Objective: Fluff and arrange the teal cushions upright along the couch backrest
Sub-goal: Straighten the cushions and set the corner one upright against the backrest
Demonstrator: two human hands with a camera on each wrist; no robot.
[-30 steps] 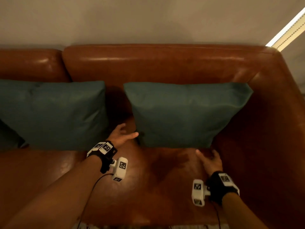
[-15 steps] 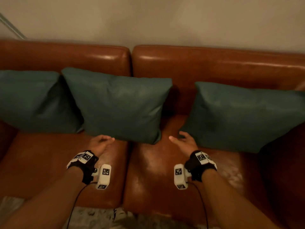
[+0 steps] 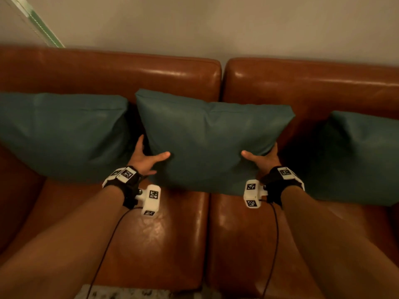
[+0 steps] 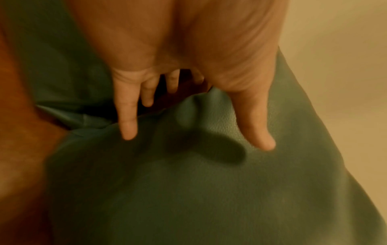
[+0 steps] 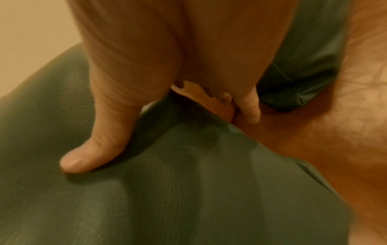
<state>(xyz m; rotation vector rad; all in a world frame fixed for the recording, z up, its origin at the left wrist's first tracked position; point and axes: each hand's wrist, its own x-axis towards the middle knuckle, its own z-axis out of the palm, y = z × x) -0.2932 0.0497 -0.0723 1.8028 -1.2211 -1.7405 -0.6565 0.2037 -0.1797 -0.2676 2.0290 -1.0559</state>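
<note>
Three teal cushions lean against the brown leather backrest (image 3: 108, 74). The middle cushion (image 3: 211, 143) stands across the gap between the two seat pads. My left hand (image 3: 151, 152) grips its lower left side, thumb on the front and fingers behind the edge. My right hand (image 3: 261, 155) grips the lower right side the same way. In the left wrist view my left hand (image 4: 196, 139) spreads over the cushion (image 4: 188, 190). In the right wrist view the thumb of my right hand (image 5: 163, 139) dents the cushion (image 5: 167, 199).
The left cushion (image 3: 62, 134) sits close beside the middle one, and the right cushion (image 3: 362, 156) stands apart at the right. Bare seat leather (image 3: 162, 244) lies in front. A patterned rug (image 3: 129, 295) shows below the couch's front edge. A plain wall rises behind.
The view swung left from the right cushion to the middle one. Both hands, free half a second ago, reached forward and now grip the middle cushion's sides.
</note>
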